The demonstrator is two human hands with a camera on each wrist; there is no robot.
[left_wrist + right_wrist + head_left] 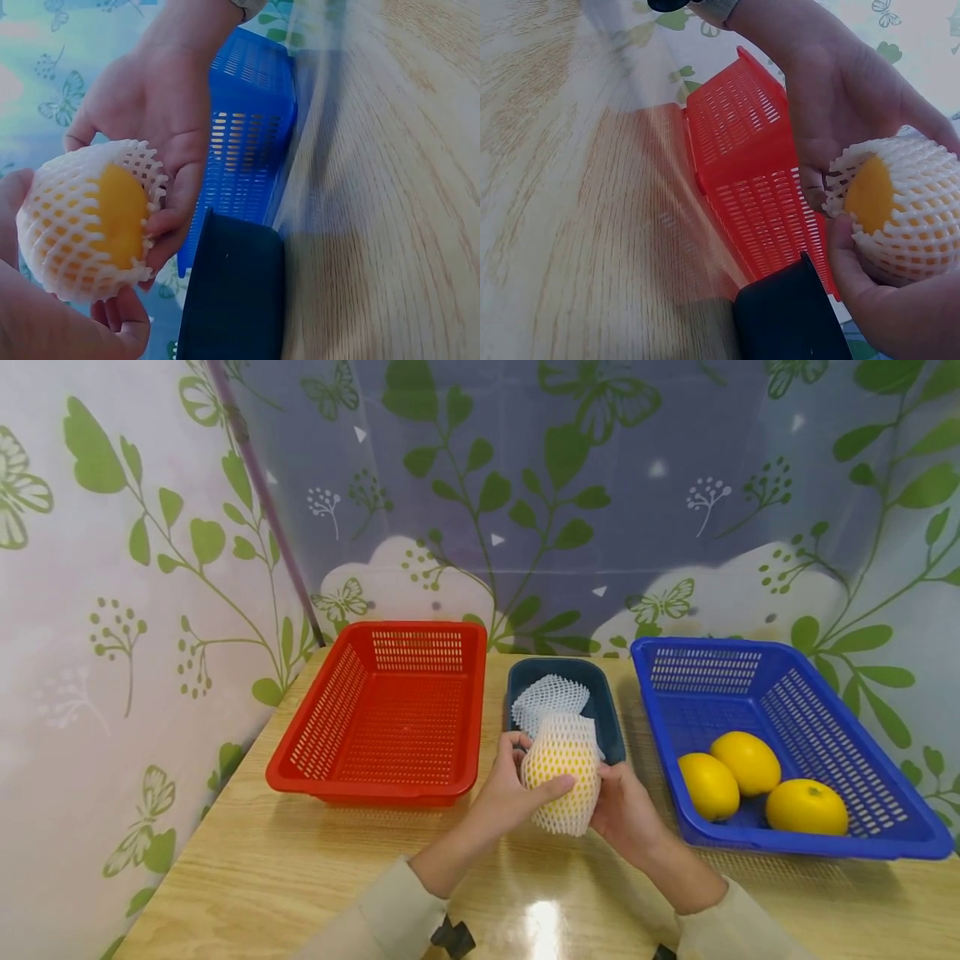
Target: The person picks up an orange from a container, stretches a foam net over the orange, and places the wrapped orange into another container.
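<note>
A round yellow fruit with smooth skin [124,214] is held up between both hands, above the near side of the table, wrapped in a white foam-net sleeve [558,760]. Bare yellow skin shows at one open end of the sleeve in both wrist views. The fruit is probably firm and fairly heavy for its size, and its skin may slide a little against a dry palm; the sleeve looks light, soft and stretchy, and its thin strands could tear under a hard tug. The round sides give the surest hold for the weight, while the loose rim suits a fingertip pinch.

The left hand [504,792] grasps the wrapped fruit, its thumb laid across the front of the net and its fingers bent around the side. The right hand [630,818] holds the opposite side, thumb and fingers bent at the sleeve's open rim; how much of its grip falls on net and how much on fruit is hard to tell.

Just beyond the hands, a dark teal plastic bin [619,739] contains more white foam netting [551,693]. To its left stands a red perforated plastic basket [405,727]; to its right, a blue perforated plastic basket [847,735] holds three bare yellow fruits [745,762]. All three containers stand on a pale wood-grain table [300,877].
</note>
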